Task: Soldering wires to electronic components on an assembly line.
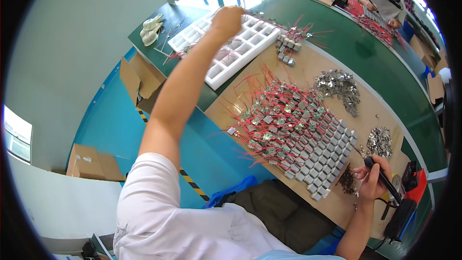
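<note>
My left arm stretches far forward, and my left hand [228, 22] is over the back of a white compartment tray [217, 81]; its fingers are too hidden to read. At the lower right, my right hand [371, 181] is closed around the black handle of a soldering iron [383, 179], which points up and left. The iron's tip is beside a tight block of small silver battery cells [321, 167]. Many small circuit boards with thin red wires [281, 115] lie along the left and far parts of that block. A few silver cells [288, 44] stand next to the tray.
Piles of small metal tabs [339, 86] and shiny bits [379, 141] lie on the brown board [385, 110]. A black tool holder [400, 219] stands at the right edge. Cardboard boxes [94, 162] are on the blue floor. Across the green table, another person [382, 0] works over red wires.
</note>
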`<state>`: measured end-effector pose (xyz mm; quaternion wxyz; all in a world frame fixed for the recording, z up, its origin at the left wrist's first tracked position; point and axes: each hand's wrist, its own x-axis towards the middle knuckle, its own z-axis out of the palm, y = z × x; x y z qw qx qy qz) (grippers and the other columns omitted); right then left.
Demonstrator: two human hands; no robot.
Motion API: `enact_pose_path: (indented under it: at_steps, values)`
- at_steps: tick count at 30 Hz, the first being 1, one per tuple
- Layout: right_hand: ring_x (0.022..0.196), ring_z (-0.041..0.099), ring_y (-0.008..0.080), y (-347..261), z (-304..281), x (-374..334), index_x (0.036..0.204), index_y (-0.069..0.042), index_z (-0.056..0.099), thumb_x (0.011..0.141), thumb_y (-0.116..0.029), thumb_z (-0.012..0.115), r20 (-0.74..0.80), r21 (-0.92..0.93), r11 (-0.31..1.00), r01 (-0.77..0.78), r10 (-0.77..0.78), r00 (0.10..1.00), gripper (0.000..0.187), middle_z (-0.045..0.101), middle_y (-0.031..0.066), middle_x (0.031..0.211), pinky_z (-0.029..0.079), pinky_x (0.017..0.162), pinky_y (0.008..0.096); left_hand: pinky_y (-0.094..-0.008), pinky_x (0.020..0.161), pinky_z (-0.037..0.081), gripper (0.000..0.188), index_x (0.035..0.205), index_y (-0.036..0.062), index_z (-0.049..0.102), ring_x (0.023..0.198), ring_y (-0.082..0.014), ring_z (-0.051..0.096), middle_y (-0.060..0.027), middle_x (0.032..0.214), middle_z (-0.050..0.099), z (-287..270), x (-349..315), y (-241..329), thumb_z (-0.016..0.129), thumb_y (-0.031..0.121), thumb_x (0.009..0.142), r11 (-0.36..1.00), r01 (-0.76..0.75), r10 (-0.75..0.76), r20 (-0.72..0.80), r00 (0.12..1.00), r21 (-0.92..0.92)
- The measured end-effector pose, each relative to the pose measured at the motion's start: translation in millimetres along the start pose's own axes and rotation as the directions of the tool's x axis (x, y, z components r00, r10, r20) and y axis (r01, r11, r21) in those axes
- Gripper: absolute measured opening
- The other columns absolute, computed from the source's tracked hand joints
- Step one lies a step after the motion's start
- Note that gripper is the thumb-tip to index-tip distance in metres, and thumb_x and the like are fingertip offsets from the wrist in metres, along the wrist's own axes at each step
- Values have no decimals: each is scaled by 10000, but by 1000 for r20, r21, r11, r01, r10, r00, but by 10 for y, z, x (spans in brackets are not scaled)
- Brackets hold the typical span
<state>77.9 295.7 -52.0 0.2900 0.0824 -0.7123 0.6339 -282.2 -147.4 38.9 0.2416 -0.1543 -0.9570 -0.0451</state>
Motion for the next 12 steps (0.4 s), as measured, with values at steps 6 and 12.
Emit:
enact_pose_path:
  at_steps: [6, 12]
  values:
    - [535, 549, 113, -23, -2, 9, 1172, 62, 607, 1021, -95, 496, 10, 11, 999, 46, -46, 999, 245, 601, 126, 885, 576, 547, 301, -427, 951, 536, 389, 1181, 140, 739, 1107, -335, 675, -157, 1129, 728, 190, 51, -736, 585, 9, 849, 988, -79, 32, 318, 948, 134]
    - [535, 544, 111, -21, -30, 12, 1180, 65, 608, 1021, -94, 494, 2, 22, 999, 41, -42, 999, 252, 591, 121, 897, 579, 548, 302, -417, 943, 540, 324, 1135, 146, 759, 1092, -330, 682, -155, 1104, 734, 146, 124, -686, 632, 69, 848, 966, -118, 13, 415, 910, 229]
